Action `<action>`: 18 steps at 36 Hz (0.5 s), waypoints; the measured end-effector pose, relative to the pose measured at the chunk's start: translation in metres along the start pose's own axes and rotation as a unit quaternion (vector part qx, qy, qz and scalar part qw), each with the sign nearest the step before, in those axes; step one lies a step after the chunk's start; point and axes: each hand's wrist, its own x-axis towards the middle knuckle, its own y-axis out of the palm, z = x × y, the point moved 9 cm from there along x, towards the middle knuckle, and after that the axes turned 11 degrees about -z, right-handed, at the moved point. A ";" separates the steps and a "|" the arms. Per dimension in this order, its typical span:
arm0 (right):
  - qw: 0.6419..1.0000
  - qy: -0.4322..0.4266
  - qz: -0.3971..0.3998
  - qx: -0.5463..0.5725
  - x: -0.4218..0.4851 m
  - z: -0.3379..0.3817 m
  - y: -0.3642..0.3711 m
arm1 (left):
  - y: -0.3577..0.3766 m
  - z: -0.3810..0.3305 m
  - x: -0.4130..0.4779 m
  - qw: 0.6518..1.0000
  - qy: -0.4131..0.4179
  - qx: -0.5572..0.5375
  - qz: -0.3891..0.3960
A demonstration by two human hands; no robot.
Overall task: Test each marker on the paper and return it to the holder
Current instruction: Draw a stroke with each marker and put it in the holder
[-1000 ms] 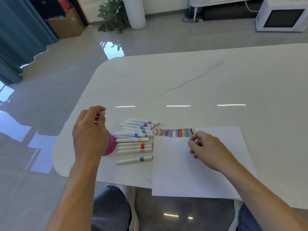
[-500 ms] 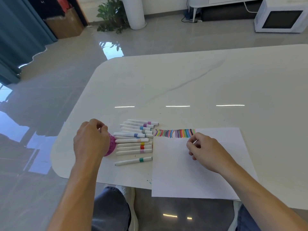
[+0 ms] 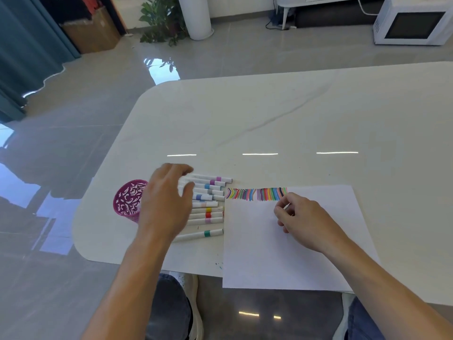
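Left hand (image 3: 169, 200) over markers (image 3: 208, 204); right hand (image 3: 304, 222) on paper (image 3: 282, 253).
The left hand is being held open, fingers relaxed; the markers are lying on the counter (image 3: 294, 119) beside the pink holder (image 3: 127, 200); a small white piece (image 3: 286, 206) is being pinched by the right hand.

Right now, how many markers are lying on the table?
10 visible. Nine markers lie side by side between the holder and the paper; the green-banded marker lies apart, nearer the person. The left hand may hide more.
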 end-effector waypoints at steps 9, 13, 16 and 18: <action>1.000 0.000 -0.008 -0.008 0.002 -0.001 -0.001 | 0.075 -0.006 -0.048 0.950 0.017 0.093 0.297; 1.000 -0.001 -0.008 -0.011 0.002 0.000 -0.001 | 0.084 0.000 -0.051 0.941 0.014 0.107 0.319; 1.000 -0.001 -0.008 -0.016 0.001 -0.001 -0.002 | 0.087 0.002 -0.048 0.941 0.006 0.104 0.320; 1.000 -0.001 -0.008 -0.016 0.001 -0.001 -0.003 | 0.088 0.001 -0.046 0.943 0.006 0.102 0.318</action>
